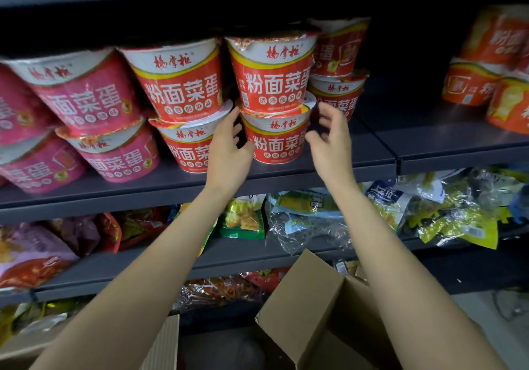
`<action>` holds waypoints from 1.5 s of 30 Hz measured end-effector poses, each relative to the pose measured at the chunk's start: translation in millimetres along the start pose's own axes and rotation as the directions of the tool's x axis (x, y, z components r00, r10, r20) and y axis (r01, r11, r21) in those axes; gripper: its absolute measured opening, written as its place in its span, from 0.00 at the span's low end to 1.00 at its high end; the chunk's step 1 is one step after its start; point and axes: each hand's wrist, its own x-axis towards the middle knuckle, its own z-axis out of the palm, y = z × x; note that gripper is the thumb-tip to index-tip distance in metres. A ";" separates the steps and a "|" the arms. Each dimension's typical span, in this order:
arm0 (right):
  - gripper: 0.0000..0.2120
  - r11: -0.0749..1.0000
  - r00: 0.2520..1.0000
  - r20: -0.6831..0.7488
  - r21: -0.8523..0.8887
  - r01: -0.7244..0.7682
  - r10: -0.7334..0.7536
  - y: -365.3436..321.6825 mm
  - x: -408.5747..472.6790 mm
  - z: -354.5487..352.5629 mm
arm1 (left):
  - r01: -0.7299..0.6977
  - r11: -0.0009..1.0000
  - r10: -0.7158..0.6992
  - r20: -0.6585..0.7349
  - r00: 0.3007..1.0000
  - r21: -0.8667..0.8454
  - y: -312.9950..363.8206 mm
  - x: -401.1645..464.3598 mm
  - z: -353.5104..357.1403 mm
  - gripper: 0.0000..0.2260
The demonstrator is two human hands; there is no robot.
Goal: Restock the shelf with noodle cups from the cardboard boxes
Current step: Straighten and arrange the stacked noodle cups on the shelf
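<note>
- Both hands are raised to the shelf (286,173), one on each side of a two-high stack of red cups.
- Left hand (229,146): fingers loosely curled and spread, holding nothing; its fingertips sit at the left edge of the lower red cup (276,137), touching or just off it, which the view does not settle.
- Right hand (329,137): fingers curled but apart, holding nothing, just beside the right edge of that same cup.
- Upper red cup (272,72) stands upright on the lower one's lid.
- Red cups, counted: six. Two in the stack between the hands, two in the stack (186,106) to its left, two more (337,69) behind and to the right, partly hidden.
- Pink cups (86,112): four at least partly in view at the left, stacked two high and tilted; the leftmost pair is cut off by the frame edge.
- Orange cups (492,69) at the far right: about four, blurred, so the count is unsure.
- Two cardboard boxes below: one open box (315,306) under the right forearm, and another box (163,341) at lower left with only a flap showing.
- Snack bags (315,218) fill the two shelves underneath, too jumbled to count.
</note>
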 end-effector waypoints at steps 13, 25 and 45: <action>0.31 0.996 0.985 0.153 0.004 0.085 -0.084 -20.9 39.9 10.6 | -0.159 0.986 0.156 0.059 0.986 0.057 20.4 28.5 16.1 0.30; 0.38 0.999 0.968 0.247 -0.014 0.047 -0.042 -6.1 37.0 4.8 | -0.059 0.998 0.059 0.035 0.998 0.001 -1.3 10.2 22.1 0.28; 0.27 0.486 0.940 0.121 -0.830 0.272 -0.319 49.5 107.6 -49.2 | -0.587 0.346 0.701 0.214 0.680 0.732 -8.4 42.0 28.0 0.12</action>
